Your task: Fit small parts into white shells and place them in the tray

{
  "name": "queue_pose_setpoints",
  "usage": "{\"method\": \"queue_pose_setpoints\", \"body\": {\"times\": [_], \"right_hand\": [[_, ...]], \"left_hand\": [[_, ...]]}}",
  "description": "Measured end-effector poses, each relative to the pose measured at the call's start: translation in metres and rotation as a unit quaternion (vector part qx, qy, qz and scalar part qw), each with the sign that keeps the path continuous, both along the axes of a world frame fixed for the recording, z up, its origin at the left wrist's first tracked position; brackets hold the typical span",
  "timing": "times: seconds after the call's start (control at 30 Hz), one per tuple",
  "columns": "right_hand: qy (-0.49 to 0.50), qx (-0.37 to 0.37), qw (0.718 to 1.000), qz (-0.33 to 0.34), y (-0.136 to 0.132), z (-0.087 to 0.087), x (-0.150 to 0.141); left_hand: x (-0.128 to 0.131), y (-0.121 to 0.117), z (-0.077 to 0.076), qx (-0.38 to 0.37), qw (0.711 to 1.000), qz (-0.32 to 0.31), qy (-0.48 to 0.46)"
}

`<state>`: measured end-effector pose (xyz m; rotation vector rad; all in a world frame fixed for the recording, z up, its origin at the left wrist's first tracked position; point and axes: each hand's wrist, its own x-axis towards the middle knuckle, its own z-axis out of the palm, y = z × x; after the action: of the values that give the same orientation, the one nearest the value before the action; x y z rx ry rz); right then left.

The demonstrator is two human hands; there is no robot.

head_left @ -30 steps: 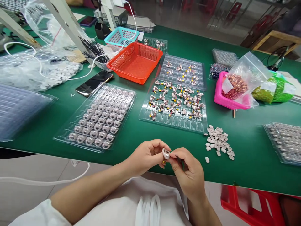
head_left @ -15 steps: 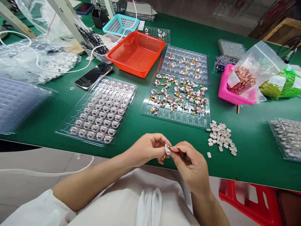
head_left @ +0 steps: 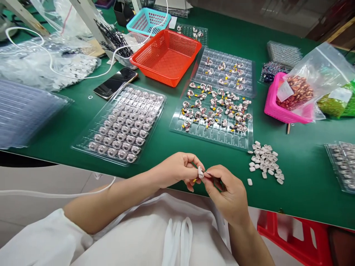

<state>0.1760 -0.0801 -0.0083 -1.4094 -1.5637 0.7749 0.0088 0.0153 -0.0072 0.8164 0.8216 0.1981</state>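
Observation:
My left hand [head_left: 177, 170] pinches a small pearly earbud shell [head_left: 200, 172] between thumb and forefinger, and a bit of yellow shows under it. Thumb and forefinger of my right hand [head_left: 227, 192] are closed on the shell's right edge; whatever else they grip there is too small to make out. Beyond my hands, a clear tray [head_left: 191, 133] carries many similar pieces with yellow tabs and fine wires. Right of my right hand lies a loose pile of small pale caps [head_left: 266, 159]. To the left, another clear tray [head_left: 83, 146] holds rows of shiny pearly shells.
An orange basket [head_left: 163, 78], a blue basket [head_left: 133, 27] and a phone [head_left: 115, 84] stand farther back. At right are a pink basket [head_left: 273, 107] with a bag of copper-coloured parts and a tray of shells [head_left: 342, 162]. Stacked clear trays [head_left: 27, 114] lie far left.
The camera view has shifted slightly. The shell has turned a little between my fingers, and my right fingers have curled in more closely at its edge.

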Motion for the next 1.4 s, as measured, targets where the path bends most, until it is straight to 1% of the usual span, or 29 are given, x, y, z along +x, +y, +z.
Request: {"method": "queue_pose_setpoints", "body": {"times": [0.17,0.37,0.5,0.57,0.63,0.73,0.87,0.93,1.0,1.13,1.17,1.23,1.33,1.4], "right_hand": [[-0.017,-0.016,0.999,0.036,0.002,-0.001,0.005],[-0.024,-0.054,0.995,0.086,0.004,-0.003,0.011],[-0.066,-0.054,0.993,0.083,0.004,-0.004,0.010],[-0.067,-0.054,0.994,0.071,0.005,-0.005,0.008],[-0.052,-0.069,0.995,0.044,0.005,-0.006,0.006],[0.004,-0.114,0.993,-0.007,0.005,-0.009,0.004],[0.086,-0.177,0.979,-0.051,0.005,-0.015,0.004],[0.112,-0.195,0.973,-0.057,0.004,-0.018,0.005],[0.133,-0.205,0.968,-0.054,0.004,-0.020,0.006],[0.169,-0.226,0.959,-0.038,0.005,-0.020,0.007],[0.180,-0.233,0.955,-0.036,0.006,-0.020,0.006],[0.200,-0.246,0.948,-0.034,0.007,-0.019,0.005],[0.216,-0.254,0.942,-0.040,0.008,-0.019,0.004],[0.209,-0.251,0.944,-0.044,0.007,-0.019,0.003]], "left_hand": [[0.000,-0.002,-0.003,-0.003,1.000,0.002,0.006],[-0.001,-0.002,-0.004,-0.011,1.000,-0.015,0.005],[-0.001,-0.002,-0.005,0.009,1.000,-0.027,0.014],[0.000,-0.004,-0.005,0.033,0.999,-0.035,0.012],[0.000,-0.006,-0.004,0.068,0.997,-0.034,-0.003],[0.001,-0.010,-0.003,0.115,0.993,-0.019,-0.026],[-0.001,-0.015,-0.010,0.142,0.989,0.023,-0.041],[-0.002,-0.017,-0.015,0.157,0.986,0.035,-0.055],[-0.003,-0.018,-0.019,0.169,0.983,0.034,-0.057],[-0.002,-0.017,-0.021,0.185,0.982,0.024,-0.037],[-0.003,-0.017,-0.020,0.202,0.979,0.018,-0.029],[-0.003,-0.016,-0.019,0.258,0.966,0.000,-0.005],[-0.006,-0.015,-0.015,0.357,0.933,-0.028,0.030],[-0.007,-0.015,-0.013,0.397,0.916,-0.037,0.047]]}}
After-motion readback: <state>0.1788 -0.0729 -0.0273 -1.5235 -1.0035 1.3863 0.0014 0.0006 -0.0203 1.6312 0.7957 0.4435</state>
